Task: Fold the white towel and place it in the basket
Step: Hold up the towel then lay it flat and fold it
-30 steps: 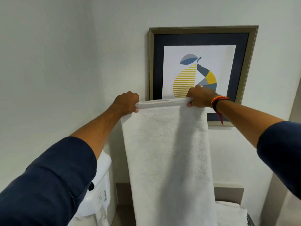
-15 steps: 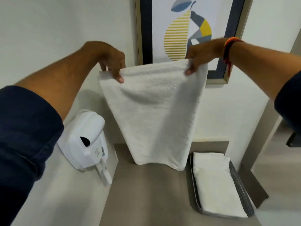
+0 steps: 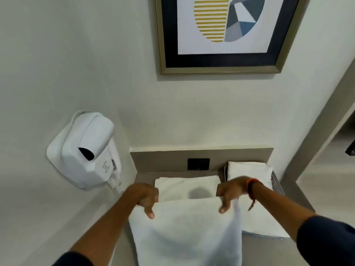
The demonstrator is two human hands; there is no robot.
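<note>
The white towel (image 3: 186,227) lies partly on the grey counter, its far end flat near the back wall and its near part lifted toward me. My left hand (image 3: 147,198) pinches the towel's upper left corner. My right hand (image 3: 230,191), with an orange band at the wrist, pinches the upper right corner. To the right stands the grey basket (image 3: 276,182), with another folded white towel (image 3: 249,170) lying inside it. My right forearm crosses over the basket and hides part of it.
A white wall-mounted hair dryer (image 3: 86,150) hangs on the left wall with its coiled cord beside the counter (image 3: 146,174). A black socket (image 3: 198,164) sits in the low backsplash. A framed picture (image 3: 221,33) hangs above. A doorway opens at the right.
Both hands have come down from chest height to just above the counter with the towel. The towel's lower end now rests flat on the counter, and the view has tilted downward.
</note>
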